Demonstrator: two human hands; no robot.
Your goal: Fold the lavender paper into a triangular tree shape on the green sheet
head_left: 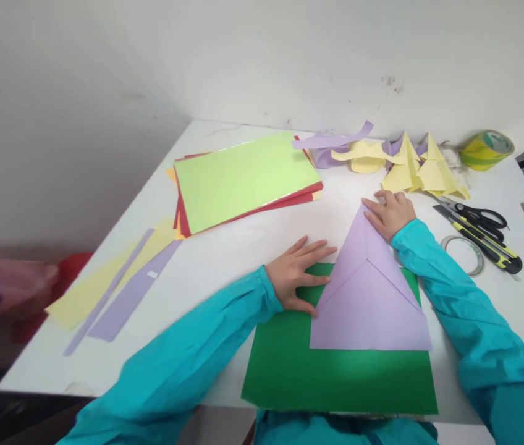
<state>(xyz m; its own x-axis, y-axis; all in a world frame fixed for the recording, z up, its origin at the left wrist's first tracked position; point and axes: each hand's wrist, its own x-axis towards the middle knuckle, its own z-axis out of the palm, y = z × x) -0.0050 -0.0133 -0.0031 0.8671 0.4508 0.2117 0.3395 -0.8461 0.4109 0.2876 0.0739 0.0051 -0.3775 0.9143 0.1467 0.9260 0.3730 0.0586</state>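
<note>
White table [225, 259]: at its near edge a green sheet [340, 383] carries the folded purple paper [368, 315], tip toward the far edge; the left hand [301, 275] lies spread at the paper's left side; the right hand [394, 215], fingers bent, meets the tip, pinching or not I cannot tell. Neat creases call for flush sides and even pressure.

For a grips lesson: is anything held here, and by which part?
The right hand pinches or presses the folded purple paper at its tip, unclear which; the left hand touches its left edge.
</note>
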